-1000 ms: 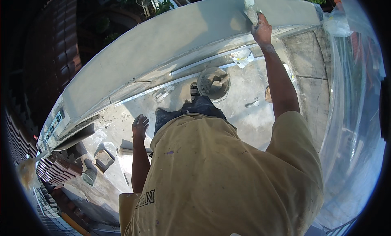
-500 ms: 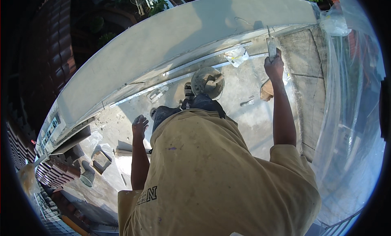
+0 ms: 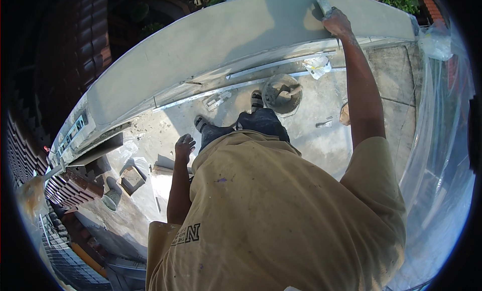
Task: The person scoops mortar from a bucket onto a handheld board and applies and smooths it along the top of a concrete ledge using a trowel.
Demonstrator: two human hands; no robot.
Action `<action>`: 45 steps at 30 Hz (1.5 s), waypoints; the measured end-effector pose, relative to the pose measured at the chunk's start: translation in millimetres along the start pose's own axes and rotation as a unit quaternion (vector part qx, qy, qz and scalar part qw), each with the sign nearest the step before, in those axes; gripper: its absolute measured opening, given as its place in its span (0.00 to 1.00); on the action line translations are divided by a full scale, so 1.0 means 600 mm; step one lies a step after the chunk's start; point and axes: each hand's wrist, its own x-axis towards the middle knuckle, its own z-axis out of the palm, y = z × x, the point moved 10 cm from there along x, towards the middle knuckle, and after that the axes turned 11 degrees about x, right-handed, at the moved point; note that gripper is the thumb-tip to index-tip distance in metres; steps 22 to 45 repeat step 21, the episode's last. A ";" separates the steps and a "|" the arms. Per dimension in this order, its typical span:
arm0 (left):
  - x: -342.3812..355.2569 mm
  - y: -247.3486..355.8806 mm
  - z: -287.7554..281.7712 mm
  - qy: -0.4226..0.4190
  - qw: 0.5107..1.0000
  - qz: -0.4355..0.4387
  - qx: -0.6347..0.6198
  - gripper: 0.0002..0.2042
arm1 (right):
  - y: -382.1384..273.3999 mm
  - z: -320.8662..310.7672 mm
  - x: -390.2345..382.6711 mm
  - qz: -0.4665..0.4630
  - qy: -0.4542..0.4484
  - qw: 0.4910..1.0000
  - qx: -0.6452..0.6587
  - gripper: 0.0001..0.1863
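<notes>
My right hand (image 3: 337, 23) is closed round a plastering trowel (image 3: 324, 5), its arm stretched out ahead. The trowel is up against the smooth grey plastered wall (image 3: 165, 55), near the top edge at the right. My left hand (image 3: 185, 145) hangs low at my left side with its fingers loosely apart and nothing in them. On the floor just ahead of my feet stands a round bucket (image 3: 268, 101) of grey mortar. A light-coloured handle (image 3: 293, 91) sticks out of the mortar; the rest of that tool is partly sunk.
Past the bucket lies a crumpled white bag (image 3: 317, 67). To its right are a small metal tool (image 3: 324, 123) and a brown paper piece (image 3: 344, 114). Clear plastic sheeting (image 3: 437, 125) hangs at the right. An open box (image 3: 132, 180) and another bucket (image 3: 111, 199) stand at the left.
My right hand has raised the trowel from low beside the wall's foot up onto its face near the top. My body and view have shifted a little; the left hand still hangs.
</notes>
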 end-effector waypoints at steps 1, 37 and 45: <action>0.007 -0.012 -0.011 0.007 1.000 -0.017 0.015 0.17 | -0.039 0.025 -0.009 0.003 -0.024 1.000 0.017 0.26; 0.075 -0.081 -0.154 0.034 0.998 -0.045 -0.042 0.23 | -0.324 0.056 -0.125 -0.254 -0.120 0.957 -0.074 0.33; 0.075 -0.081 -0.154 0.034 0.998 -0.045 -0.042 0.23 | -0.324 0.056 -0.125 -0.254 -0.120 0.957 -0.074 0.33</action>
